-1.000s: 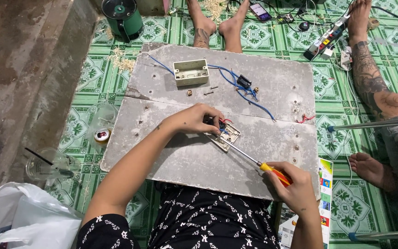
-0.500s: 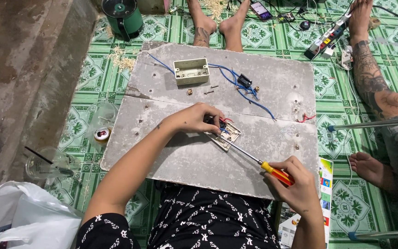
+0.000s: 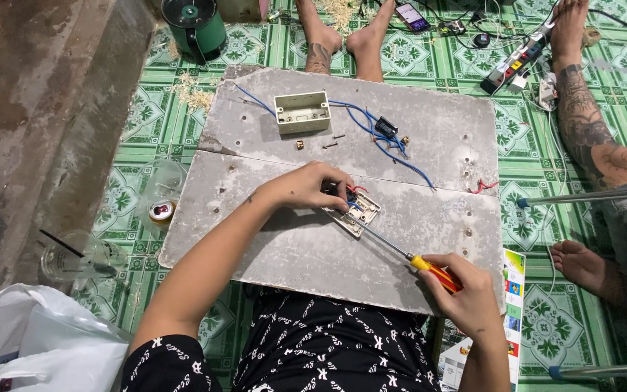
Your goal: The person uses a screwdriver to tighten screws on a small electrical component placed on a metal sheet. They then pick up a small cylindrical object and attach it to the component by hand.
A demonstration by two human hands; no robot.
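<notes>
— Nothing much has shifted since a second ago: from the head camera, my left hand (image 3: 306, 187) stays pressed on the switch plate (image 3: 357, 209) and my right hand (image 3: 462, 290) has only nudged the screwdriver (image 3: 400, 250) slightly.

— What room do I have?

— Plenty. I see the plate lying near the middle of the grey board (image 3: 313, 247), well clear of its near edge and of the seam running across it. Bare board lies open toward me and to my left; a plastic cup (image 3: 74, 255) sits beyond the left edge.

— Which way does the tool point?

— Its long axis runs diagonally, tip up-left on the plate, handle down-right in my fist.

— Fingers?

— Left ones are curled down, pinning the plate; right ones are wrapped tightly around the red-and-yellow handle.

— Materials?

— I make out a rough, drilled board, a thin steel shaft, a cream plastic box (image 3: 302, 112) beyond, and blue wire (image 3: 371, 131) looping beside it.
</notes>
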